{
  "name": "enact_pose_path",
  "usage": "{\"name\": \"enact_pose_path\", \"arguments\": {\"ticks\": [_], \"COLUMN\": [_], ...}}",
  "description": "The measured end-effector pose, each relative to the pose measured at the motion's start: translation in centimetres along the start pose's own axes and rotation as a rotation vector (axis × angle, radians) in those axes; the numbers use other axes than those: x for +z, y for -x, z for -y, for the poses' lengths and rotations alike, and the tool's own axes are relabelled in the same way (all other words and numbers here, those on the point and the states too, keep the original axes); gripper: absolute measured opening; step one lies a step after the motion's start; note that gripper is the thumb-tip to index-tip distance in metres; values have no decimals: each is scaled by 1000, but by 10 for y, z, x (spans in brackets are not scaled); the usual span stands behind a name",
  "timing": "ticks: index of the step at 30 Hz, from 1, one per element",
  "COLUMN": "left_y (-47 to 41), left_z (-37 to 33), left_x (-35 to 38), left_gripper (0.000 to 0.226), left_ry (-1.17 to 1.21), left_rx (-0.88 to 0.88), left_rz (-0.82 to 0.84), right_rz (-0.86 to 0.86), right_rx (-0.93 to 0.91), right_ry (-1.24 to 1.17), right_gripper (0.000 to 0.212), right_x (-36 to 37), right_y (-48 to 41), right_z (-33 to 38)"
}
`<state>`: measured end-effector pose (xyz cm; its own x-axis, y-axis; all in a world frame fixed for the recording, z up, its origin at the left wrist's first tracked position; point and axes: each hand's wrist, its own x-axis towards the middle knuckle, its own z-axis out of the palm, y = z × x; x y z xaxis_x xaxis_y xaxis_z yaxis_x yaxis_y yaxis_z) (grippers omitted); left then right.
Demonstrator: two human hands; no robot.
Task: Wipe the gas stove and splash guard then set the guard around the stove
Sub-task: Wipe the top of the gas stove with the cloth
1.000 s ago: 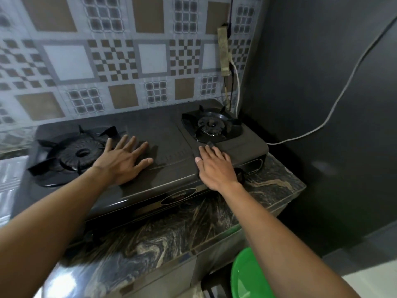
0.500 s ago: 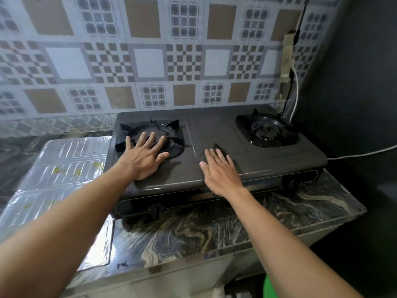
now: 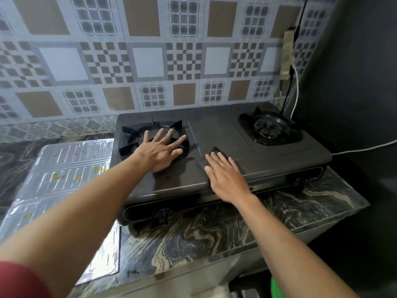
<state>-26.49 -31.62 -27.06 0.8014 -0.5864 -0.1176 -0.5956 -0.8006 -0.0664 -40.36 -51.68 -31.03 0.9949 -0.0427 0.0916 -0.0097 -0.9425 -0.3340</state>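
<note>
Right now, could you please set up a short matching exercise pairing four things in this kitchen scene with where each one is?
Things:
1. left hand
2. right hand
3. splash guard
4. white cable

Places:
A. flat on the counter, left of the stove
B. over the left burner
C. along the dark wall at right
D. pressing a dark cloth on the stove top

Pairs: 1-B, 2-D, 3-A, 4-C

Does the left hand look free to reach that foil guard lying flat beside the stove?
Probably yes. The left hand rests open on the left burner, and the foil guard lies flat just left of it, nothing between.
</note>
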Motion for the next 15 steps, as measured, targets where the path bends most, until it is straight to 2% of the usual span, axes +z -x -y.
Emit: {"name": "enact_pose_path", "arguments": {"ticks": [4,10,12,15], "left_y": [0,-2,-3,-1], "left_z": [4,8,9,11], "left_x": [3,4,5,6], "left_gripper": [54,51,51,54], "left_ry": [78,154,159,134], "left_rx": [17,38,44,49], "left_rz": [17,15,15,-7], "right_rz": [-19,3,18,3], "right_rx": [78,-194,-216,-143], "right_ry": [42,-5,-10,13], "right_gripper": [55,51,51,51], "right_x": [6,26,24,15], "right_y": [0,15,15,9], "right_z": [13,63,56,37]}}
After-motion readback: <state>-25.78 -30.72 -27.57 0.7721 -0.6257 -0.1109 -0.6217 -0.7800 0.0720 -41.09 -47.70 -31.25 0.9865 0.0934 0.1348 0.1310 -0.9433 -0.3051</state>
